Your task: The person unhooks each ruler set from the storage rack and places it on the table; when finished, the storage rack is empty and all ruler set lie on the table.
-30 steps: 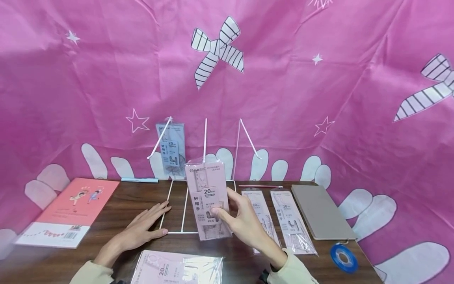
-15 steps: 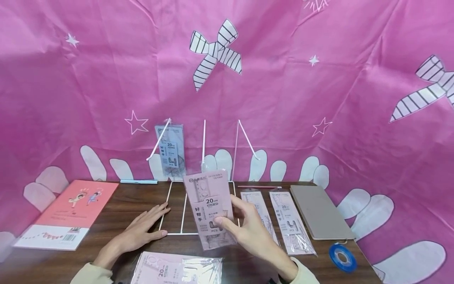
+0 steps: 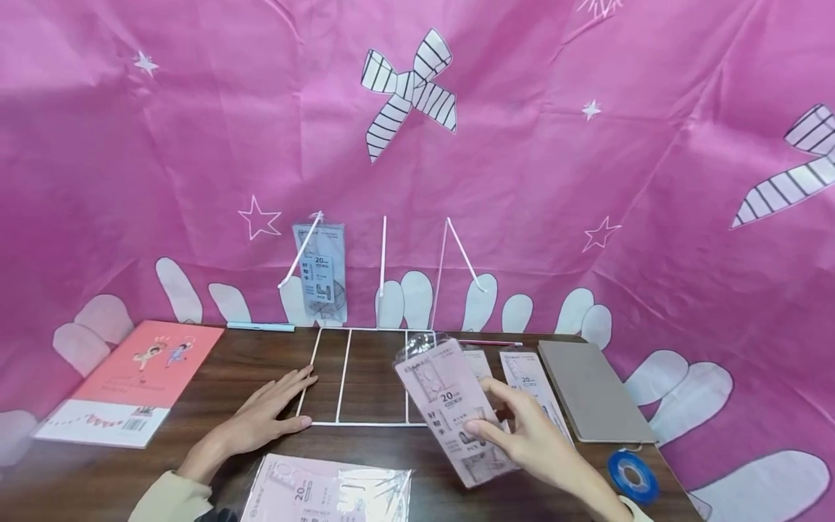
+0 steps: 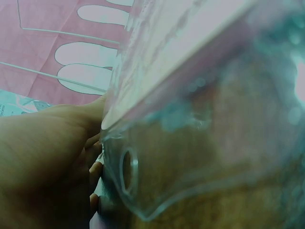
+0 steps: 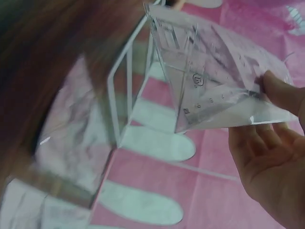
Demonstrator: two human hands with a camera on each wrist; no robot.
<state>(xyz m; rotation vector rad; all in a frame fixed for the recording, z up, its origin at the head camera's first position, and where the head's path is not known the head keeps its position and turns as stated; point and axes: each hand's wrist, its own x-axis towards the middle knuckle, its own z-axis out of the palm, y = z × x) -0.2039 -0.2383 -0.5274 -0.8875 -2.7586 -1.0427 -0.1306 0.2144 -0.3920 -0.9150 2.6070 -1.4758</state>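
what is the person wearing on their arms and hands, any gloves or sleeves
No gloves: both hands are bare. The left hand comes out of a pale cream long sleeve with a plain cuff at the wrist. The right hand shows a sliver of the same cream sleeve at the bottom edge of the head view. No rings or markings can be made out.

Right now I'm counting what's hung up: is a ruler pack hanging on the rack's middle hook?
No, the middle hook is bare; only the blue ruler pack hangs, on the left hook.
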